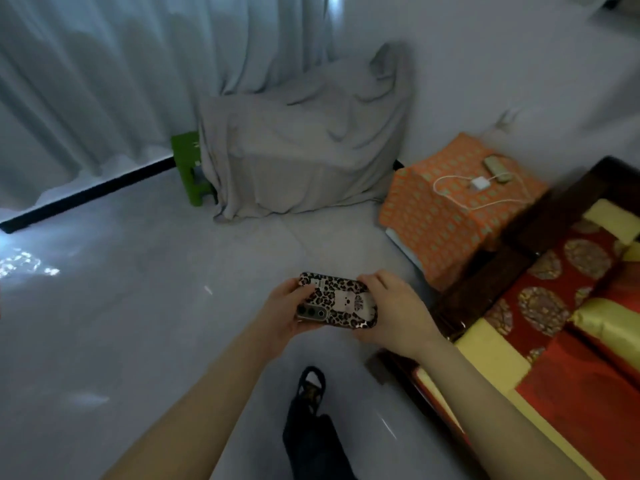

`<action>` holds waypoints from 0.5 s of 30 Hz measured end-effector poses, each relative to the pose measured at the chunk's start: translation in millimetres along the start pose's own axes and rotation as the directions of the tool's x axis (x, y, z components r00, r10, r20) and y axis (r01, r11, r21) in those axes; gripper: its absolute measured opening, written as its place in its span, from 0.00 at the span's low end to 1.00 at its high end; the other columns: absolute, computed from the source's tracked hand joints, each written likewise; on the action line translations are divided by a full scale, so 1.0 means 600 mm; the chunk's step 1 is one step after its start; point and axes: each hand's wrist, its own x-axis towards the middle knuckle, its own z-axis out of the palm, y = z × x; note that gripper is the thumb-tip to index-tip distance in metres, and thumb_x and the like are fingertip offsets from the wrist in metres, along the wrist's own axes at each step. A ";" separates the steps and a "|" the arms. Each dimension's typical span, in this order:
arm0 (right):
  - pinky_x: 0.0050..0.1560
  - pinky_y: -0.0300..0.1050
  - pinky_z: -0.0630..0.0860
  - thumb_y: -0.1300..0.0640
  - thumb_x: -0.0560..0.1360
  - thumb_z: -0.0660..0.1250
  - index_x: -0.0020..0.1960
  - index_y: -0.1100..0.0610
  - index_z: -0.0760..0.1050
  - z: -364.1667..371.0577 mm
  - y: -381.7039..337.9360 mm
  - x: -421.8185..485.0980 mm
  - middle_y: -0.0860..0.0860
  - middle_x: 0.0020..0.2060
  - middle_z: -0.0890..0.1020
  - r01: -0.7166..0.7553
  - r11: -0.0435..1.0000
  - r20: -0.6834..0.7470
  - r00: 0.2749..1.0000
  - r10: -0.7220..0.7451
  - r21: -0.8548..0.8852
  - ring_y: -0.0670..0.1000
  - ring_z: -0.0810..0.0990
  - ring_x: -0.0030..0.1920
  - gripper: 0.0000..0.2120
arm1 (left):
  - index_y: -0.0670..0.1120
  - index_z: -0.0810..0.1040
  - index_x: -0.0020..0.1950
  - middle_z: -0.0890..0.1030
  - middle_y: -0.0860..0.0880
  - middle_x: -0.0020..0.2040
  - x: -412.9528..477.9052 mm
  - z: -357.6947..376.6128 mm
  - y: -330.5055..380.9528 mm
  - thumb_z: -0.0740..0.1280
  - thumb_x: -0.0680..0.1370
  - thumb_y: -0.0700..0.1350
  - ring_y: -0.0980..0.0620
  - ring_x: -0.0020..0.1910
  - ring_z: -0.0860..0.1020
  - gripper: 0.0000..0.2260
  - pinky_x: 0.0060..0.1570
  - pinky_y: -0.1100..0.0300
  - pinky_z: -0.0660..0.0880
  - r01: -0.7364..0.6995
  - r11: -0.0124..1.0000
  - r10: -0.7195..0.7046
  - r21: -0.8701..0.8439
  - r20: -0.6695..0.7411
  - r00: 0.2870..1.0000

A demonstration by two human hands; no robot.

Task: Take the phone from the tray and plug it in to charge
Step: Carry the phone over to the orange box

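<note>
A phone [335, 300] in a leopard-print case lies sideways between both hands, its back and camera lenses facing up. My left hand [282, 311] grips its left end and my right hand [394, 306] grips its right end, above the grey floor. To the far right, a white charger block [479, 183] with a looping white cable [446, 194] rests on an orange-patterned cloth [440, 220] over a low stand. No tray is in view.
A remote-like object [497, 169] lies beside the charger. A grey sheet covers a bulky item [304, 147] against the wall, with a green stool [190, 168] to its left. A dark wooden bed with red and gold bedding [561, 306] fills the right. My foot [311, 386] is below.
</note>
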 end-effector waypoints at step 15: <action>0.55 0.45 0.71 0.43 0.58 0.76 0.66 0.52 0.68 -0.102 0.220 0.446 0.50 0.56 0.73 -0.308 0.937 -0.123 0.936 0.329 0.166 0.51 0.72 0.56 0.39 | 0.40 0.77 0.59 0.83 0.40 0.52 0.516 0.126 0.350 0.64 0.77 0.39 0.42 0.49 0.82 0.12 0.38 0.51 0.82 0.156 0.980 -0.181 0.124 0.226 0.957</action>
